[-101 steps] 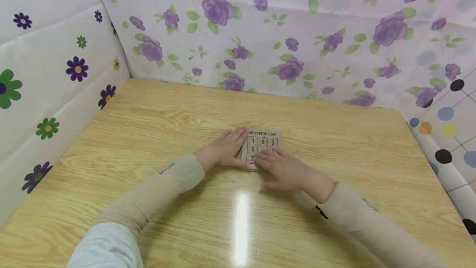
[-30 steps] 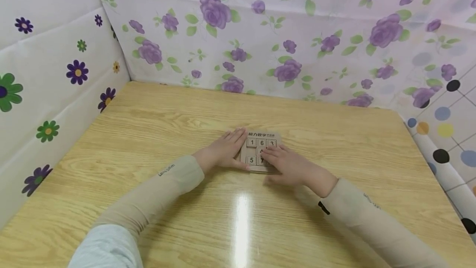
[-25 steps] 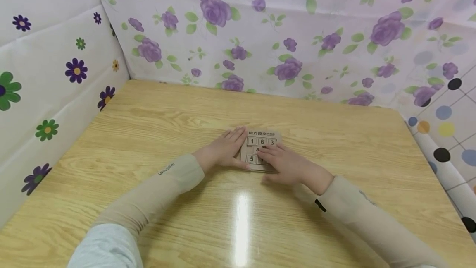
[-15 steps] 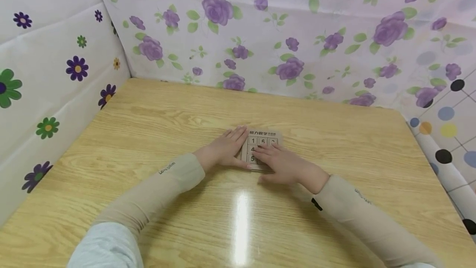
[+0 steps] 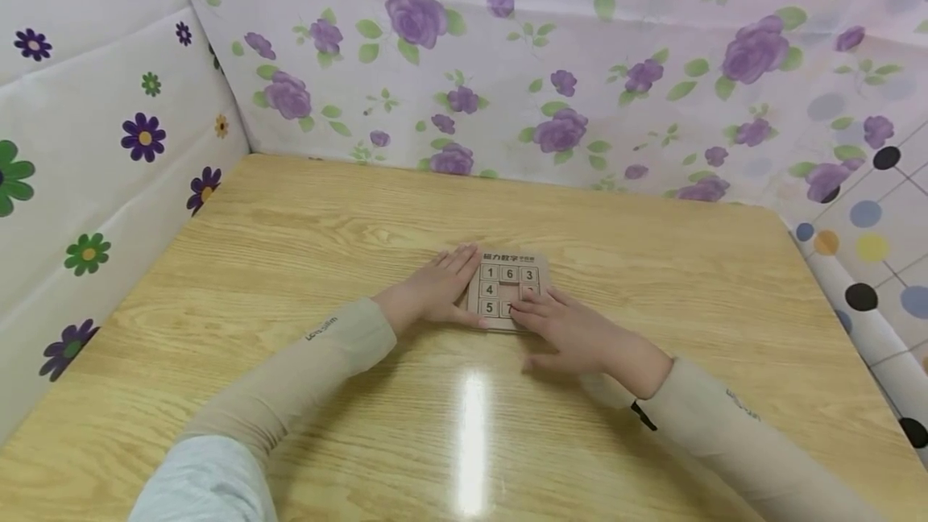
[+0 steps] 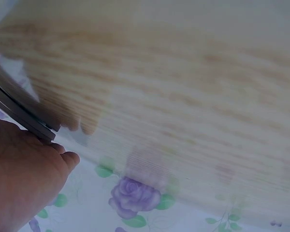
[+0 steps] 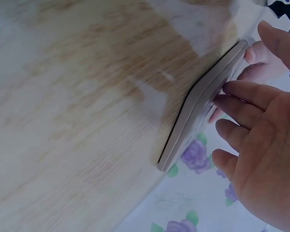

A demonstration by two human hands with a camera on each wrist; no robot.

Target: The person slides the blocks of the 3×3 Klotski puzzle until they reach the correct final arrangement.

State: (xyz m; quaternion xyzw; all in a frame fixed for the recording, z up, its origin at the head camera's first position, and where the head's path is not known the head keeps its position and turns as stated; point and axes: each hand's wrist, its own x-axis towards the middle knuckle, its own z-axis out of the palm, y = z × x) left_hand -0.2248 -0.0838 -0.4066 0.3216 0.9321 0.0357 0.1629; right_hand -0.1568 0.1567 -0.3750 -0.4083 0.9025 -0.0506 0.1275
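Observation:
A small wooden number slide puzzle (image 5: 545, 263) lies flat on the table, printed characters along its far edge. Its top row reads 1, 6, 3; the 4 tile (image 5: 489, 290) is at the middle left, with a gap in the centre. Below come the 5 tile (image 5: 489, 308) and a partly covered 7. My left hand (image 5: 441, 290) lies along the puzzle's left side, fingers straight, thumb at the near corner. My right hand (image 5: 573, 333) reaches over the lower right part, extended fingertips on the tiles, hiding several. In the right wrist view, the puzzle's edge (image 7: 198, 101) shows beside the fingers.
The wood-grain table (image 5: 348, 224) surrounds the puzzle and carries a bright light reflection near its front. A flowered cloth (image 5: 500, 87) hangs behind, with another patterned cloth (image 5: 109, 143) at the left and dotted cloth (image 5: 870, 264) at the right.
The 4 tile has slid left from the middle column, leaving the centre gap. Earlier still, the 5 and 7 tiles shifted. My right hand has drawn back to the right; my left hand stays put.

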